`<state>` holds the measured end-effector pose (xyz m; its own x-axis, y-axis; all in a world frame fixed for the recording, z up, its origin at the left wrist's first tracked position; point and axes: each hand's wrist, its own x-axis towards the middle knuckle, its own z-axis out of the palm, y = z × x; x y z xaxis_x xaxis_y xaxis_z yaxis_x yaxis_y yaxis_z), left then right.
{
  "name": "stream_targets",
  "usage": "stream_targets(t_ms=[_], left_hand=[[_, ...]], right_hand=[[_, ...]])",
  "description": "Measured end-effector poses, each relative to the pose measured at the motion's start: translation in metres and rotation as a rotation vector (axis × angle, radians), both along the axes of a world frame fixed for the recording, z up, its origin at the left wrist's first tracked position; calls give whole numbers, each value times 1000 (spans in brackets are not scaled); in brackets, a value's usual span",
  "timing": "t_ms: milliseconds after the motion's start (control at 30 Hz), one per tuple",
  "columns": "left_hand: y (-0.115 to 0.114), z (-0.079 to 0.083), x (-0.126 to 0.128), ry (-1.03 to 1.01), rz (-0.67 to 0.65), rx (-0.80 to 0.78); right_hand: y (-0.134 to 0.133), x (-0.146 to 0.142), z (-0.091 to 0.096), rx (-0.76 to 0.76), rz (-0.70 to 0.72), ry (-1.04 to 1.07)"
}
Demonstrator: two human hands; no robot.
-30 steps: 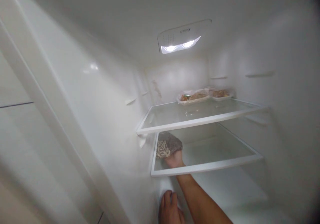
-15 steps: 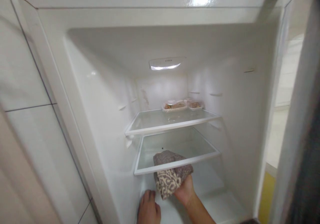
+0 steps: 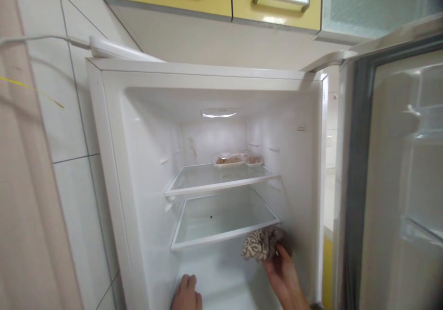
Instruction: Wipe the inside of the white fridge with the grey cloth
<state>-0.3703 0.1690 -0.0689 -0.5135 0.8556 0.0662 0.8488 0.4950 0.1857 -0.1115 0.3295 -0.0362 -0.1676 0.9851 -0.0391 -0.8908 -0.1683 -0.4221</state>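
Note:
My right hand (image 3: 281, 269) grips a bunched cloth (image 3: 258, 245), grey-brown with a cream swirl pattern. It is inside the open refrigerator, just below the front right of the lower glass shelf (image 3: 221, 217), near the right inner wall (image 3: 294, 185). I cannot tell whether the cloth touches the shelf or the wall. Low at the left inner side is my left hand (image 3: 187, 294), its fingers curled and held together. What lies under those fingertips is hidden. A small dark speck (image 3: 211, 217) shows through or on the lower shelf.
Wrapped food trays (image 3: 229, 160) sit at the back of the upper glass shelf (image 3: 207, 178). The refrigerator door (image 3: 398, 185) stands open on the right. Yellow cabinets (image 3: 277, 5) hang above, and a tiled wall (image 3: 72, 199) runs along the left.
My right hand has carried the cloth rightward, away from the middle of the lower shelf. The view has pulled back and up, bringing the cabinets and door into sight. My left hand stays low at the left.

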Motion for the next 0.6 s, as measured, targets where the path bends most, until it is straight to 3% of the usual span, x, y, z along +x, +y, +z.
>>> stream_targets(t_ms=[100, 200, 300, 400, 467, 600], left_hand=[[1, -1, -2, 9, -4, 7], [2, -1, -2, 12, 0, 17], [1, 0, -1, 13, -9, 22], [0, 1, 0, 24, -6, 27], [-1, 0, 1, 29, -6, 40], [-1, -3, 1, 31, -4, 69]], right_hand=[[-4, 1, 16, -28, -90, -61], [-14, 11, 53, 137, -302, -222], [-28, 28, 91, 320, -540, -677], [-34, 39, 111, 537, -741, -1255], [-31, 35, 113, 713, -751, -1603], [-8, 12, 98, 931, -464, -2093]])
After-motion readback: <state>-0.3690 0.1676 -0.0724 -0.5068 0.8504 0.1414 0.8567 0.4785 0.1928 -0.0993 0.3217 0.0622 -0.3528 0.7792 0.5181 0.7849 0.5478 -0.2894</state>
